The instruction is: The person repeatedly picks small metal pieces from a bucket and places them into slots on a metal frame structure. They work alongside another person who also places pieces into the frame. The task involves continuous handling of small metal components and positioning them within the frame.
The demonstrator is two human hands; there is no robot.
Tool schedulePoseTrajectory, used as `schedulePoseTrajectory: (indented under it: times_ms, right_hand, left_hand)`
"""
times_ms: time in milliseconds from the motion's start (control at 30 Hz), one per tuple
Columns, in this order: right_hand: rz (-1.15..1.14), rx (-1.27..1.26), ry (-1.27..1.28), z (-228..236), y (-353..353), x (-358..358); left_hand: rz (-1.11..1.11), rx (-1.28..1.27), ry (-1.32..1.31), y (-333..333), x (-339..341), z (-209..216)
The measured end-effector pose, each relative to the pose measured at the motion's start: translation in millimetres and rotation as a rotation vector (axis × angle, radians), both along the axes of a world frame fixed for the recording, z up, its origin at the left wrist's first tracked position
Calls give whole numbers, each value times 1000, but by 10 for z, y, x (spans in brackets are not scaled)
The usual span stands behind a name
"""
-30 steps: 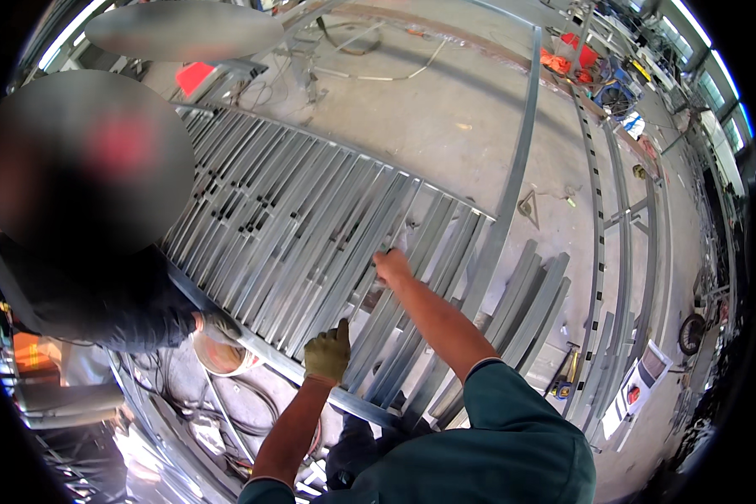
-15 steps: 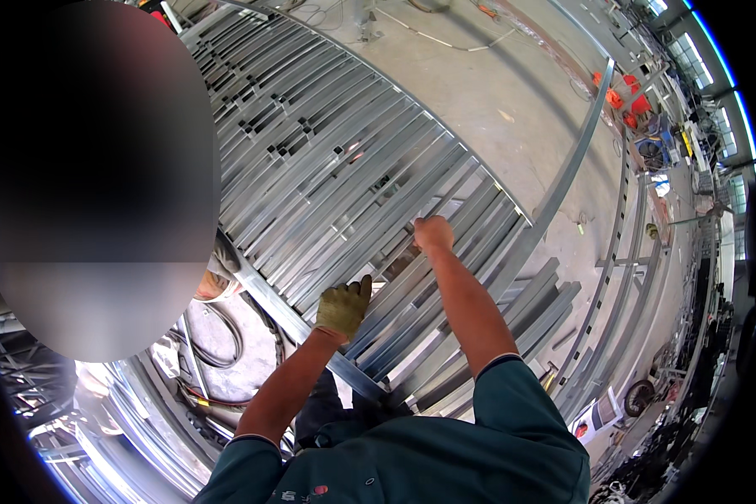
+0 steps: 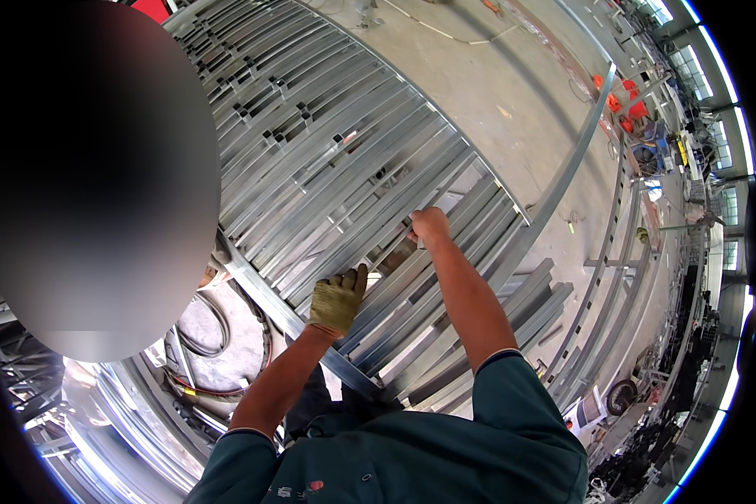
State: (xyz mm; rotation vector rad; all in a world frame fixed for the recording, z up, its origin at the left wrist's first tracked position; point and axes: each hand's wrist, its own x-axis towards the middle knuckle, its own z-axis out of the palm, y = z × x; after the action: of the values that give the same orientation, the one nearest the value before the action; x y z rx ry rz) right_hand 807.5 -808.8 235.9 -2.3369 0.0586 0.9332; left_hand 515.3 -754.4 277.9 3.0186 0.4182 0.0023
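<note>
Many grey metal tubes (image 3: 357, 164) lie side by side across a metal frame in front of me. My left hand (image 3: 336, 302), in an olive-green work glove, has its fingers curled over the edge of one long tube. Further along the same tube, my bare right hand (image 3: 429, 227) is closed around its edge; the fingertips are hidden under the fist. Beside this tube, on the right, a gap lets the floor show through. More tubes (image 3: 454, 269) lie to the right of the gap, below my right forearm.
A long metal rail (image 3: 563, 176) runs along the right, with loose metal profiles (image 3: 521, 302) near it. Coiled hoses (image 3: 206, 328) lie on the floor at left. Red and orange items (image 3: 634, 101) stand at far right. A dark blurred oval (image 3: 101, 185) covers the upper left.
Both hands have shifted slightly up and to the left in the picture, while the whole view has also moved a little. Their hold looks the same.
</note>
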Motion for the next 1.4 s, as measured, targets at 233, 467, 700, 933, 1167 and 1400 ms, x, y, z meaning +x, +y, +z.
schedulePoseTrajectory:
  times_ms: [233,467,700,933,1167,1400]
  right_hand:
    - [52,-39,8,14,12,51]
    - [58,0,46,23,-30,55]
    - [-77,240,-273,-323,-358,-169]
    - [219,-50,-365,123,-216,-606]
    - [406,-133,-689,364,-334,-669]
    - [545,-102,-509,420,-582,-746]
  left_hand:
    - [107,-4,-82,-53,38,-118]
    - [117,-42,-176,-46,23,-45]
    - [139,-111,-261,-71,17,-102]
    - [154,-73,-185,-77,-53,-240]
    - [150,-127,-257,-51,-46,-97]
    - [131,-139,-275,-23,-82,-133]
